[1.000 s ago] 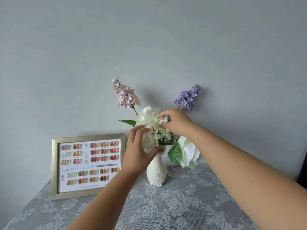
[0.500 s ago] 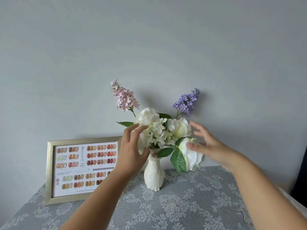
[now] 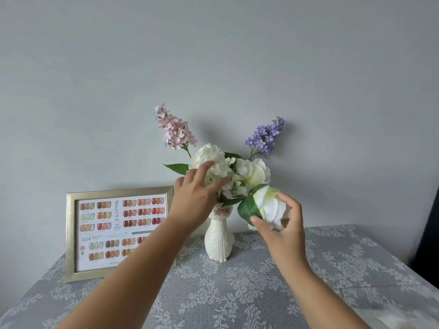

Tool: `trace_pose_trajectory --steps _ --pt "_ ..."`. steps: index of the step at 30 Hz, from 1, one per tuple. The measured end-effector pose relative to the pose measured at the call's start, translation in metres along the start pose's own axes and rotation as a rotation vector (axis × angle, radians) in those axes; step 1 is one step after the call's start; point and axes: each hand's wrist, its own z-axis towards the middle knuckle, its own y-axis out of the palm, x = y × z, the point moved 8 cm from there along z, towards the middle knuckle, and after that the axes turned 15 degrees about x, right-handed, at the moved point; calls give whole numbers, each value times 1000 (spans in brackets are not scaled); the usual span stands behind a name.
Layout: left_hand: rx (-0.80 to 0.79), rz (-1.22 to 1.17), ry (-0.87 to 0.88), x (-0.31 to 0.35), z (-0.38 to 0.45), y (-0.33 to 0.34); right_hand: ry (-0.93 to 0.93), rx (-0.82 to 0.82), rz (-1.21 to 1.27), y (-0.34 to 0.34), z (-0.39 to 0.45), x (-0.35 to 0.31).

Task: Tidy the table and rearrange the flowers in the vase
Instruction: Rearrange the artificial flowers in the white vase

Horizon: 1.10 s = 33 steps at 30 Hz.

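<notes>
A white cat-faced vase (image 3: 219, 238) stands on the lace-covered table (image 3: 237, 293) by the wall. It holds a pink lilac sprig (image 3: 174, 129), a purple lilac sprig (image 3: 266, 137), white hydrangea blooms (image 3: 228, 172) and a low-hanging white rose (image 3: 270, 205) with a green leaf. My left hand (image 3: 194, 200) rests on the left white bloom, fingers spread over its petals. My right hand (image 3: 282, 229) cups the low white rose from below, thumb and fingers closed around it.
A gold-framed colour chart (image 3: 118, 231) leans against the wall left of the vase, partly behind my left forearm. The grey wall rises right behind the flowers. A dark edge (image 3: 430, 233) shows at the far right.
My right hand left the top of the bouquet, swung out to the right, then closed around the low white rose. My left hand shifted up onto the left white bloom.
</notes>
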Motion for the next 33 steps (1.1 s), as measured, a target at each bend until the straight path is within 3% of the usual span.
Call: trace_pose_trajectory --steps 5,8,14,23,31,33 --pt "-1 -168 -200 -18 9 0 -134 -42 -15 21 32 -29" --pt "74 -274 -264 -26 7 -2 -106 -148 -109 44 55 -37" --pt "131 -311 -417 -45 4 1 -221 -278 -203 77 65 -55" --pt "120 -413 -413 -43 -9 3 -315 -335 -240 82 32 -45" --pt "150 -652 -621 -50 -29 -9 -312 -446 -221 71 23 -50" --pt "144 -658 -648 -49 -41 -8 -351 -408 -209 58 31 -53"
